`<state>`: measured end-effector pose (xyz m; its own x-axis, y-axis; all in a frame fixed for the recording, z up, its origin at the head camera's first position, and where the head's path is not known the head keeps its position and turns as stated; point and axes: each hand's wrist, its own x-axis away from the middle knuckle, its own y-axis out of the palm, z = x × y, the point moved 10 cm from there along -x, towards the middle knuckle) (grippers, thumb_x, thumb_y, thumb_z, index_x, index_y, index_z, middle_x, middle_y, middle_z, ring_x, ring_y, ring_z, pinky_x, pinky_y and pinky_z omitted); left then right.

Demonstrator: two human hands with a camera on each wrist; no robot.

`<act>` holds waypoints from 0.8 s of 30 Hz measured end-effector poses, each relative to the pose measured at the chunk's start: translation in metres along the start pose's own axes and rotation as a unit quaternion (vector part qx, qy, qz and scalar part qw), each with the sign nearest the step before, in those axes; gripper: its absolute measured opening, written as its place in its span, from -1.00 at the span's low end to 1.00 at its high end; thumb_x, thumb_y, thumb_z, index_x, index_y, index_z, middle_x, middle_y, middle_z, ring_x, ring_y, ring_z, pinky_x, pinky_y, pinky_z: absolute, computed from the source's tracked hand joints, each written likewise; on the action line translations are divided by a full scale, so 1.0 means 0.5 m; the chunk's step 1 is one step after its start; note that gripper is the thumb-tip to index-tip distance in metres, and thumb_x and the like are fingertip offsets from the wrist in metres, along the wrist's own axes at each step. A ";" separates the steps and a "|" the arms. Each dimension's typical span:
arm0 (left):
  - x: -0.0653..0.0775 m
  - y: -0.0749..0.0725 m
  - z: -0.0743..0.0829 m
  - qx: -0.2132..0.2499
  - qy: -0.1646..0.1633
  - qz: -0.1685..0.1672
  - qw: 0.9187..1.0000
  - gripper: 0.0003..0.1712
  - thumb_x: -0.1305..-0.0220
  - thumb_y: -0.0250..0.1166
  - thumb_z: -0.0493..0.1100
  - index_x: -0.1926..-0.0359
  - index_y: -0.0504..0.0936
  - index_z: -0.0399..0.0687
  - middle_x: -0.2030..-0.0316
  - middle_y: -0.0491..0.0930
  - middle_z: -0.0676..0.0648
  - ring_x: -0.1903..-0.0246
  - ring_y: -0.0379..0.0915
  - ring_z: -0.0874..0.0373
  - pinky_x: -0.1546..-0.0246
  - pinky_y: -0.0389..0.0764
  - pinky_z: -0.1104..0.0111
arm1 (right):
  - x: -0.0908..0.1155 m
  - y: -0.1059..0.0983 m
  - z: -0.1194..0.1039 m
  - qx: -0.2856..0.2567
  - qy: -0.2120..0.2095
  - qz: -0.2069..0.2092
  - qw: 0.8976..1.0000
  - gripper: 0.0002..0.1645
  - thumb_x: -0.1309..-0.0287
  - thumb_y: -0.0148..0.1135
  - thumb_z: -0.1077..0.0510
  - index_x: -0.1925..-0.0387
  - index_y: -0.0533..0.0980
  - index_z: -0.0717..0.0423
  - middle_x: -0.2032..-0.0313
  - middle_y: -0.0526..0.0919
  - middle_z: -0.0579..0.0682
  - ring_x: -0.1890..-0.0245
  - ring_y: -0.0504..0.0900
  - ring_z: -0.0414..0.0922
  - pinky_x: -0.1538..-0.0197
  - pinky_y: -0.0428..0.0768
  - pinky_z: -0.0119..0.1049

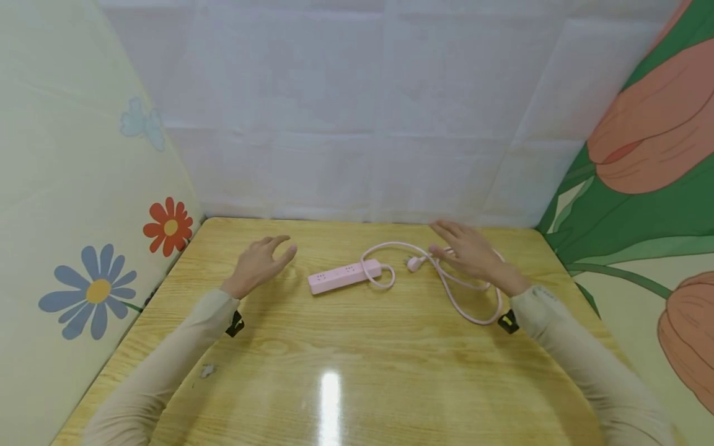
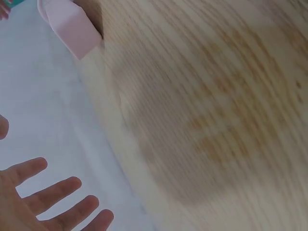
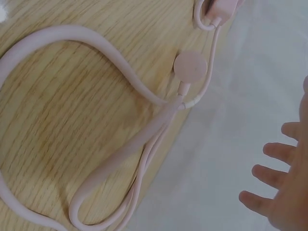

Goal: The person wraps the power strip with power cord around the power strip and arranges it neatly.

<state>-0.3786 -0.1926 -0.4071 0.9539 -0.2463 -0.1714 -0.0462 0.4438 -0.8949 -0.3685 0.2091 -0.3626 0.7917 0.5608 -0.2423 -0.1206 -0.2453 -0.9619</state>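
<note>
Evidently, the step in hand is the approach, as I judge it, because neither hand has taken hold of anything. The pink power strip (image 1: 337,277) lies on the worktop (image 1: 390,347), about midway between its left and right edges and toward the far edge. Its cord (image 3: 139,137) crosses over the strip's right end and continues in loose loops toward the right edge, with the plug (image 1: 414,264) lying between the strip and these loops. The left hand (image 1: 259,265) is held to the left of the strip, apart from it, and its fingers are spread and pinch nothing. The right hand (image 1: 467,251) is above the loops in the head view; its fingers are also spread, and the right wrist view shows them apart from the cord. The next move, in my opinion, would call for lowering the hands and closing the fingers, on the right with care not to catch only one strand. About the room: the far edge stands against the white sheet (image 1: 334,124), so reaching beyond it is limited, and side panels border the left and right edges. A wide stretch of wood extends from the strip toward the person, with only a small pale scrap (image 1: 207,370) visible at left.
</note>
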 end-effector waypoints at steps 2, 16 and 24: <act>0.001 0.002 0.003 0.004 0.003 0.001 1.000 -0.21 -0.44 -0.11 0.39 -0.38 0.39 -0.06 -0.22 0.44 -0.35 -0.09 0.40 -0.38 0.09 0.47 -0.25 | -0.001 0.006 -0.002 -0.005 0.003 -0.011 1.000 -0.18 -0.49 -0.14 -0.26 -0.49 0.11 0.21 -0.43 0.17 0.29 -0.38 0.14 0.32 -0.38 0.05 0.26; -0.001 0.026 0.029 0.003 0.016 -0.010 1.000 -0.28 -0.46 -0.05 0.31 -0.24 0.52 -0.18 0.08 0.59 -0.26 0.21 0.55 -0.14 0.26 0.56 -0.01 | -0.009 0.018 -0.027 -0.013 -0.009 0.000 1.000 -0.27 -0.41 0.13 -0.05 -0.43 0.21 0.24 -0.37 0.28 0.32 -0.34 0.23 0.33 -0.33 0.14 0.29; -0.003 0.048 0.036 0.005 0.014 -0.026 1.000 -0.27 -0.45 0.00 0.30 -0.13 0.55 -0.29 0.15 0.62 -0.22 0.25 0.56 -0.08 0.26 0.58 0.04 | -0.012 0.037 -0.033 -0.023 -0.001 -0.027 0.999 -0.25 -0.43 0.10 -0.07 -0.47 0.17 0.19 -0.39 0.26 0.28 -0.34 0.24 0.30 -0.35 0.12 0.27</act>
<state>-0.3759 -0.1662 -0.4209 0.9463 -0.2930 -0.1367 0.0060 0.4386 -0.8986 -0.3653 0.1881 -0.3771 0.7950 0.5758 -0.1911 -0.0507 -0.2509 -0.9667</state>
